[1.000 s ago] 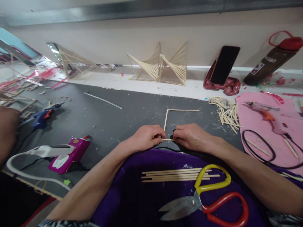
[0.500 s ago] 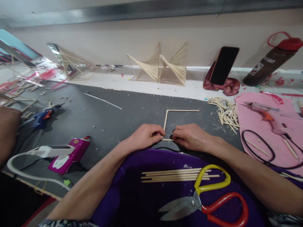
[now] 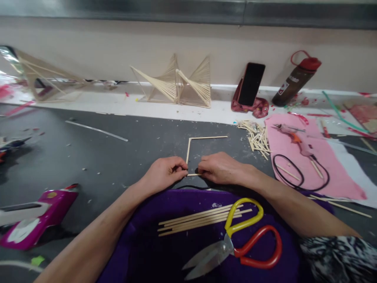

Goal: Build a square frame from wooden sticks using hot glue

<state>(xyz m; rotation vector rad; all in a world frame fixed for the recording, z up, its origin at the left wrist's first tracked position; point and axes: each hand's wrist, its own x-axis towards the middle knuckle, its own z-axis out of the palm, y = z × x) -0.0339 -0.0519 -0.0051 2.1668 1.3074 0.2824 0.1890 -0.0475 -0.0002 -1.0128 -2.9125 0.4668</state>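
Note:
A three-sided frame of thin wooden sticks point(image 3: 188, 151) lies on the grey tabletop, its right side open. My left hand point(image 3: 167, 171) pinches the frame at its near left corner. With fingers curled, my right hand point(image 3: 220, 168) grips the near stick point(image 3: 193, 175) a little to the right; its far end is hidden under that hand. On the purple cloth over my lap rest several loose wooden sticks point(image 3: 203, 218) and a pair of scissors point(image 3: 228, 245) with one yellow and one red handle, blades parted.
Twisted stick models point(image 3: 179, 84) stand along the back wall, near a propped phone point(image 3: 251, 84) and a bottle point(image 3: 296, 80). At right, short stick pieces point(image 3: 257, 137) lie beside a pink cloth point(image 3: 344, 169) bearing a glue gun point(image 3: 297, 139). A magenta device point(image 3: 44, 216) is at left.
My view has turned to the right, so the scene slides left and more of the pink cloth shows. Both hands keep their hold on the stick frame.

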